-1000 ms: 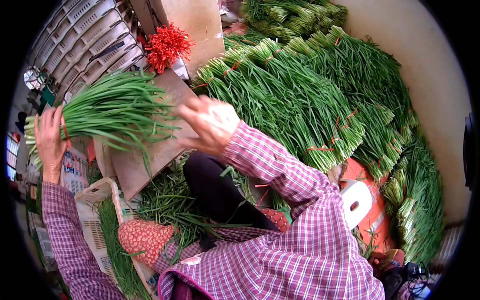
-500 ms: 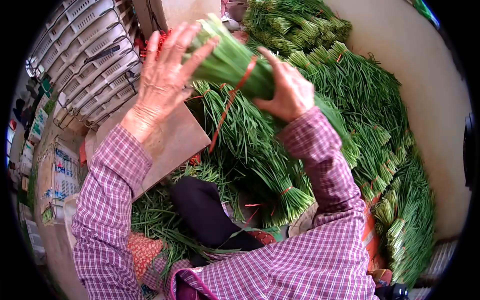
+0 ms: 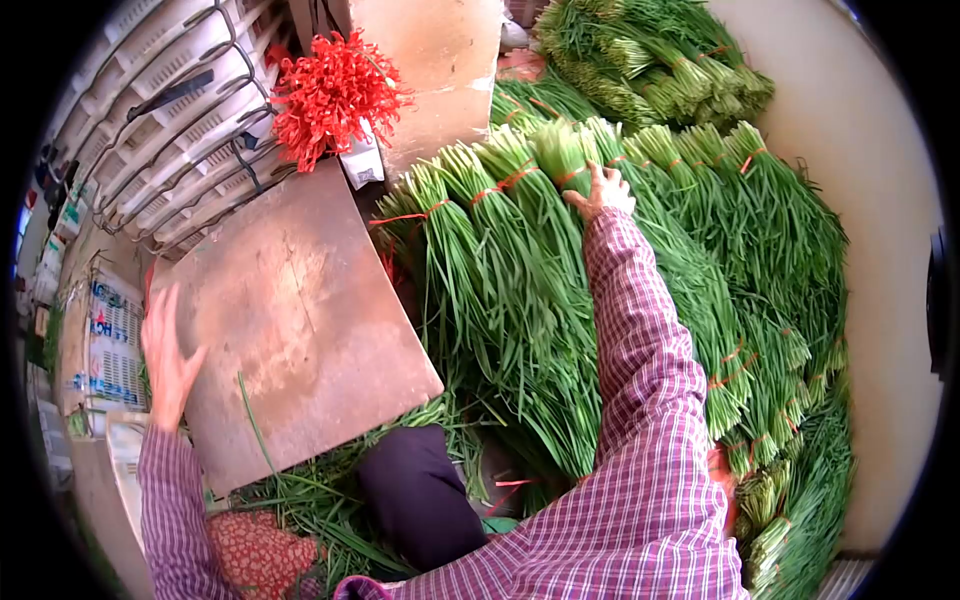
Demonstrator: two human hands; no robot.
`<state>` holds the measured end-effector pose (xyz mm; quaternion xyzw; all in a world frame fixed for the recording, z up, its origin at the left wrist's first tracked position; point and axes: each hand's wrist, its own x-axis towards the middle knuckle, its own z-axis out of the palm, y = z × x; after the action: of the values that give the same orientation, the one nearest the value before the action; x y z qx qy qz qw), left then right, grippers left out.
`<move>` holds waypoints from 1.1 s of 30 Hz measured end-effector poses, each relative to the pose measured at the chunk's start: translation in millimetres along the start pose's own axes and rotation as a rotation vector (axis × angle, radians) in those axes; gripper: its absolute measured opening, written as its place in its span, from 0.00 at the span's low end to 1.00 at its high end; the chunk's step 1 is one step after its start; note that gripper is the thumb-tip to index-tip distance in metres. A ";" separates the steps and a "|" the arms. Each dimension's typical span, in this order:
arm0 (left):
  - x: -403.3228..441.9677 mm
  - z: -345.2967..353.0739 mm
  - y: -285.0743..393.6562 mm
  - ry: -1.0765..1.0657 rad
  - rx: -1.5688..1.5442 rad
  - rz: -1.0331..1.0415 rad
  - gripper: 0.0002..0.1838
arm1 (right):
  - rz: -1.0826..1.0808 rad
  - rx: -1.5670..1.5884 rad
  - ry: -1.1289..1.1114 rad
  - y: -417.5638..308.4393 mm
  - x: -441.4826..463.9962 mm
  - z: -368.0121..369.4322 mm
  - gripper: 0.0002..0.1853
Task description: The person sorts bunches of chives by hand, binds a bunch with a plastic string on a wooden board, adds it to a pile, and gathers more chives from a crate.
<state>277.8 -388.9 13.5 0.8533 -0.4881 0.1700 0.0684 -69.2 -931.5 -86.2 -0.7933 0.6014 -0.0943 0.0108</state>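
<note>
Green long-leaved bundle with pale stems and a red tie (image 3: 561,152) lies, in our head view, among similar tied bundles (image 3: 490,200); left of these, room opens over the flat brown board (image 3: 290,290). Our purple checked right sleeve (image 3: 650,330) hides some leaves. Our left hand (image 3: 168,350) spreads wide at the board's left edge; our right hand (image 3: 604,193) touches the bundle, whether gripping we cannot tell.

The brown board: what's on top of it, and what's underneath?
On the board, one thin green leaf shows near the lower edge. Loose leaves show past that edge; whether they continue underneath, and what supports it, is hidden by the board itself.
</note>
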 end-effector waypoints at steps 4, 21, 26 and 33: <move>-43.6 -6.2 -38.7 -0.021 0.018 -0.096 0.43 | -0.088 0.020 0.210 -4.8 39.5 29.9 0.39; -87.3 15.7 -27.7 -0.212 0.018 -0.150 0.38 | 0.095 0.039 -0.123 5.3 49.8 118.6 0.33; -132.6 -11.8 -59.6 -0.224 -0.010 -0.303 0.34 | -0.274 0.341 0.245 -54.9 -12.4 58.1 0.31; -211.5 -60.0 -76.6 -0.265 0.033 -0.489 0.29 | -0.115 1.281 -0.758 -201.9 -209.9 176.7 0.22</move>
<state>231.4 -161.3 -2.2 0.9616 -0.2693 0.0433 0.0293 97.3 -692.0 -262.0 -0.6401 0.3414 -0.1467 0.6725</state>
